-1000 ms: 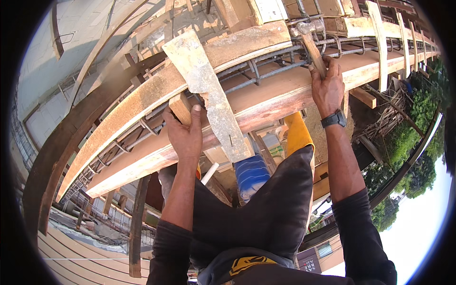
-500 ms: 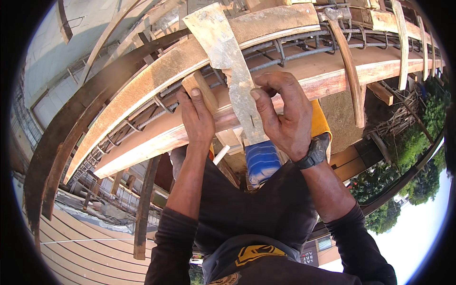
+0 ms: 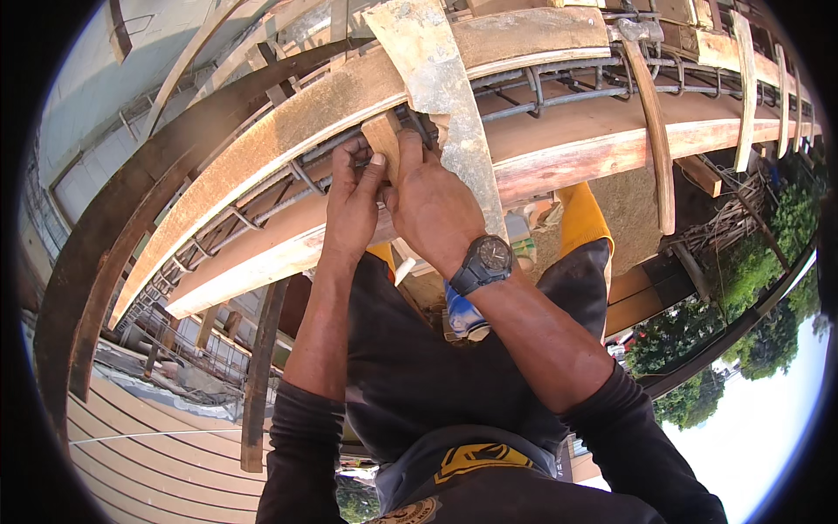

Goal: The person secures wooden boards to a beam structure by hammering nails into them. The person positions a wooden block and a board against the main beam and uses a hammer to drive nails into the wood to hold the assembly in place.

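A short wooden block (image 3: 381, 140) stands between the two plywood sides of the form, tilted a little. My left hand (image 3: 351, 196) grips its left edge with thumb and curled fingers. From the other side my right hand (image 3: 439, 205) is closed round the block's lower part; some of its fingertips are hidden. A worn, cement-stained board (image 3: 428, 57) with a ragged left edge lies across the form just beside my right hand, which is off it.
Steel reinforcing bars (image 3: 572, 80) run inside the curved form between the far plywood strip (image 3: 524, 37) and the near one (image 3: 576, 166). A hammer (image 3: 648, 122) hangs across the form at right. Several wooden slats (image 3: 744, 96) cross it farther right. A blue-and-white object (image 3: 464, 316) sits below.
My right hand has let go of the stained board and moved left to the wooden block. My left hand has shifted slightly and curled its fingers at the block. The view has shifted slightly.
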`<state>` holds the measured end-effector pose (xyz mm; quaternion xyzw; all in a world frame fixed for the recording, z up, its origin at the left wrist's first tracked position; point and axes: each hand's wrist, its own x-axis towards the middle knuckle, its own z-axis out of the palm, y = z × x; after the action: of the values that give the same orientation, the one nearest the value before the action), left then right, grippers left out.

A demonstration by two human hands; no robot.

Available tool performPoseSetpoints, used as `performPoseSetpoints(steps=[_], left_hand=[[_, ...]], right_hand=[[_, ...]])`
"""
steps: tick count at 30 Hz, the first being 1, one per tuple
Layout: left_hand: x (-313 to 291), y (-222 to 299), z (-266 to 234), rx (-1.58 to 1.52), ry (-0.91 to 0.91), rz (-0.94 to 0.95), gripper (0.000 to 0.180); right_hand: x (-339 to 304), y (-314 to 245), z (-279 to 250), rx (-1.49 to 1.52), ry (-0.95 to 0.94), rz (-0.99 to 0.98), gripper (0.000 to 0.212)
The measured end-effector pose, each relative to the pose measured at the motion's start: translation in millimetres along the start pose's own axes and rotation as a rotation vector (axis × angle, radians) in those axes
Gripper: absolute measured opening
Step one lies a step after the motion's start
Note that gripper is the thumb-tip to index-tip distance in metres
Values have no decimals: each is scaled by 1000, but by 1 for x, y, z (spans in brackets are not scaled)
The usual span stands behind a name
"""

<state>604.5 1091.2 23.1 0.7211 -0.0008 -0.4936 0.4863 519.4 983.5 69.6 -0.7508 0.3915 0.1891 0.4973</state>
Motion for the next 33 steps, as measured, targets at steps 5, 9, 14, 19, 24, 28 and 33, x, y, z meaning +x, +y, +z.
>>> performPoseSetpoints(steps=[5,9,14,19,24,28,33], left_hand=[[0,25,-10,197,176,116,20],[43,57,-39,752,482,653,33],[92,84,-55,1144,326,496,62],[87,92,-44,1244,253,-11,80],[83,91,-42,1204,280,31,78],[82,92,-46,1173,262,84,81],[85,90,-47,1153,261,76,86]], right_hand=[[-1,-4,1,-46,109,81,37],[-4,-1,7,-36,183,59,37],[-9,-2,7,14,247,-6,33],[-6,-1,8,4,265,-2,33],[-11,5,12,27,327,-50,36],[-16,4,9,-24,242,-39,41],[-6,-3,7,-125,88,50,44]])
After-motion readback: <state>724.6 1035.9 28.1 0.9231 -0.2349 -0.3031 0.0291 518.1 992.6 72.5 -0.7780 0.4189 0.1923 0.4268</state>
